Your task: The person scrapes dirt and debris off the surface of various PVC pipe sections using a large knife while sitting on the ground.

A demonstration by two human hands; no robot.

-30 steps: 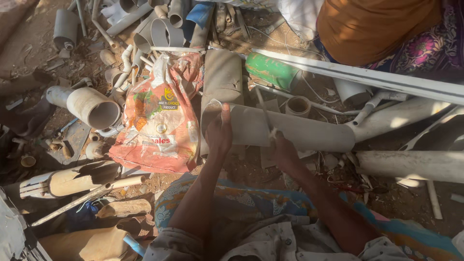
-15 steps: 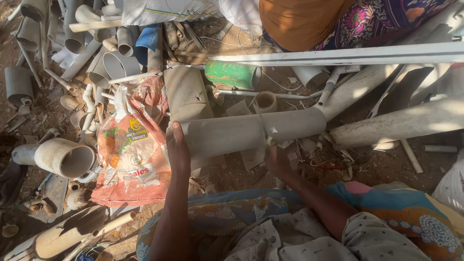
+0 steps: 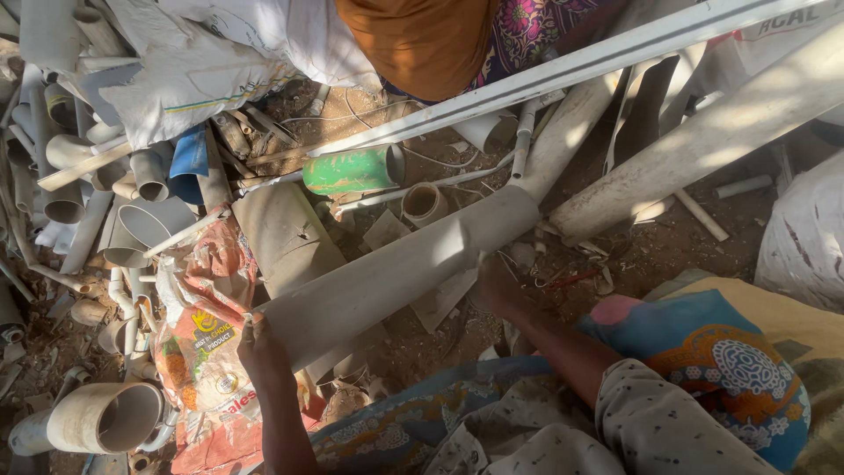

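We hold a long grey pipe (image 3: pixel 387 273) that lies on the dirt ground (image 3: pixel 668 237) across our front, its long axis running from low on our left up and away to the right, where its far end meets other pale pipes. Our left hand (image 3: pixel 257 345) sits at the near, lower end of the pipe, fingers curled against its edge beside an orange printed sack (image 3: pixel 207 339); we cannot tell whether it fully grips. Our right hand (image 3: pixel 497 286) presses on the pipe's underside about midway along, fingers wrapped out of sight. The left hand is nearer to us, forearm reaching almost straight ahead; the right forearm angles in from the right. A green pipe piece (image 3: pixel 352 170) lies just beyond.
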